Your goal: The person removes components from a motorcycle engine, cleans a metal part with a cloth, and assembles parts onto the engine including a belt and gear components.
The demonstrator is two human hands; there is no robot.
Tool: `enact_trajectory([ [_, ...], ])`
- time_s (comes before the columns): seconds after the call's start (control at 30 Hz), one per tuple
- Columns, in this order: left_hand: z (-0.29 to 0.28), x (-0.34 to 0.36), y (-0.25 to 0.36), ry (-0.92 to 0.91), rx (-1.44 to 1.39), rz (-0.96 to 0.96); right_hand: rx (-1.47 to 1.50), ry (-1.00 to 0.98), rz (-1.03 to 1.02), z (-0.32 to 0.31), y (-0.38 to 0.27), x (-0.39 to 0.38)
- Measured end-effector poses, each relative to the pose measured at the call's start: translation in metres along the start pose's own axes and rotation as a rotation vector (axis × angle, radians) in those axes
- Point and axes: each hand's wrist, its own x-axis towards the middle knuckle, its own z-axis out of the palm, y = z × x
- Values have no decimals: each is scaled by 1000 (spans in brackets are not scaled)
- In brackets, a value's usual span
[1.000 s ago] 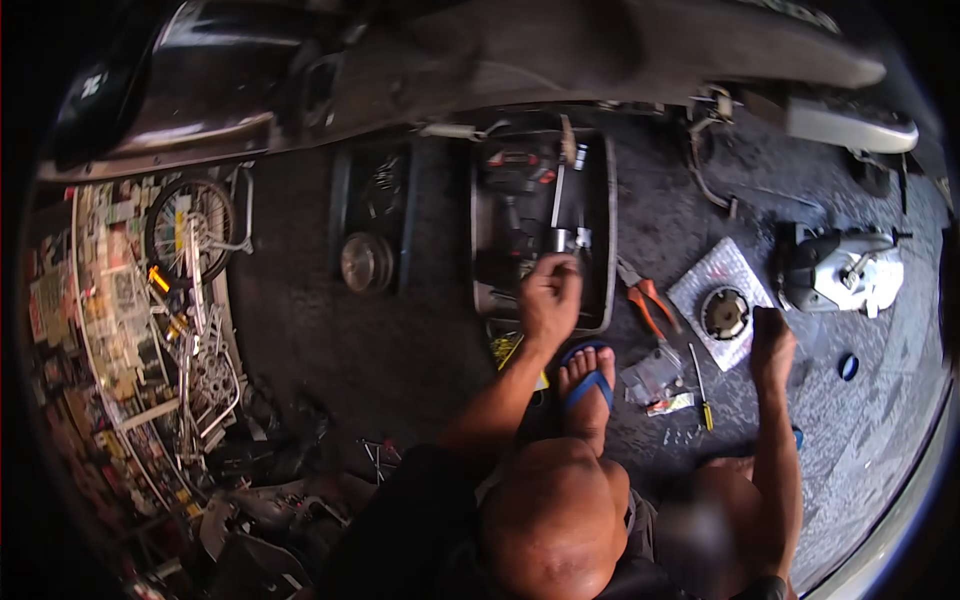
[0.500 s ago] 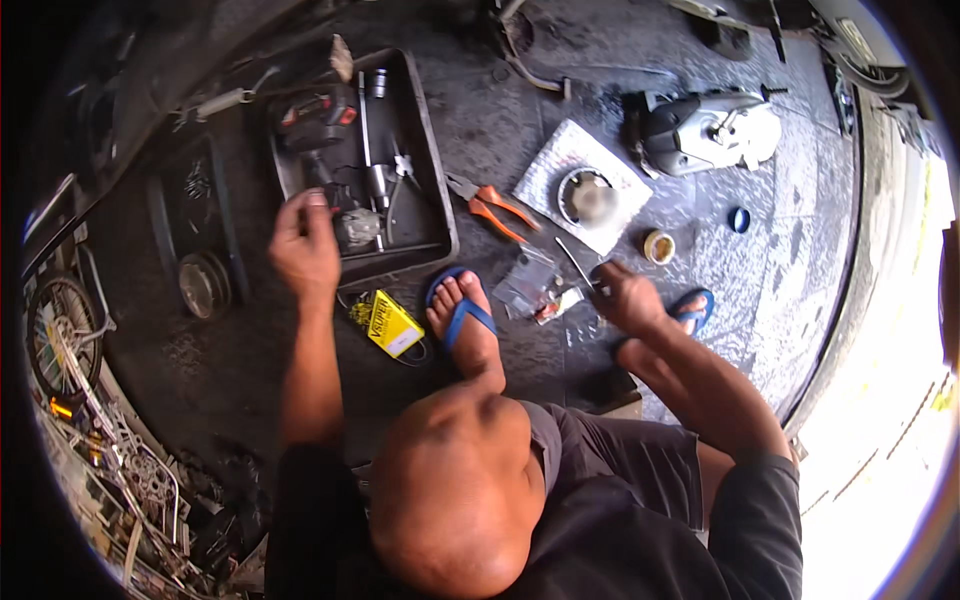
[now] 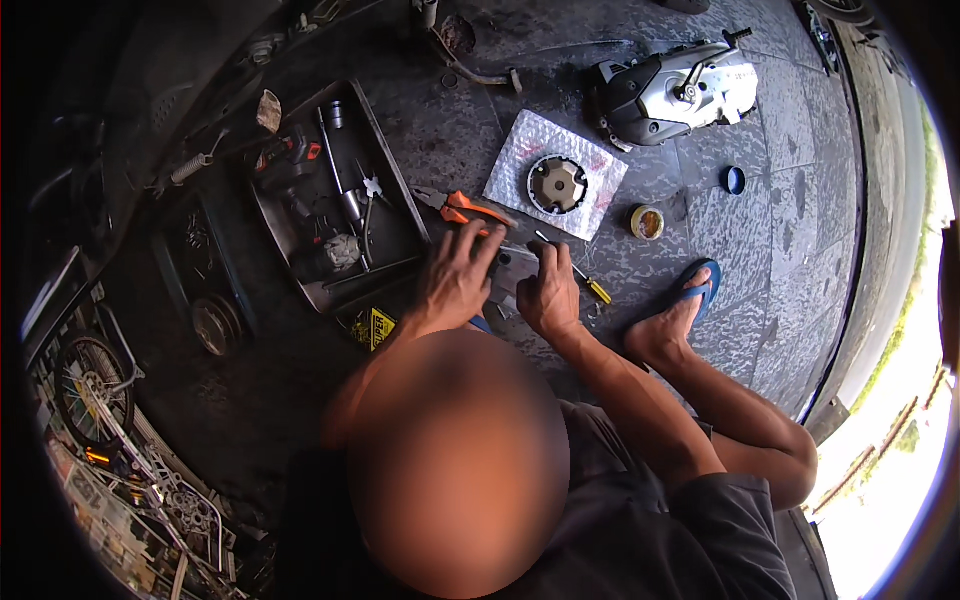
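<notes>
Head view shows a person crouching on a dark tiled floor (image 3: 760, 230), both hands brought close together over a small grey metal part (image 3: 512, 268) that lies low in front of the knees. The left hand (image 3: 455, 280) rests on the part with fingers spread, pressing it from the left side; the right hand (image 3: 547, 290) is curled at its right edge, but whether those fingers pinch something small I cannot tell, because the hands hide the contact. Just above the left hand lie orange-handled pliers (image 3: 462, 208), and a yellow-handled screwdriver (image 3: 585, 283) lies just beside the right hand. A round variator pulley (image 3: 557, 185) sits on a sheet of bubble wrap (image 3: 520, 150), near but apart from the hands, with a small open tin (image 3: 647, 222) and a blue cap (image 3: 735, 180) further right. The grey engine cover (image 3: 670, 90) rests well apart at the top, and the metal tool tray (image 3: 400, 215) stands to the left. To do this step well, I judge that the left hand should keep the part steady and flat against the floor while the right works slowly, since a small piece could slip and roll between the tiles. Keeping the screwdriver within reach, and the foot in the blue sandal (image 3: 690, 295) away from the work, would also help.
</notes>
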Motion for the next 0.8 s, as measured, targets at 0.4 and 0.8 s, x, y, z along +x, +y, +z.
enact_trajectory([
  [0.4, 5, -38, 7, -234, -8, 139, 139, -112, -58, -11, 37, 27],
  [0.8, 5, -37, 0, 103, -395, -199, 368, -217, 85, 14, 22, 22],
])
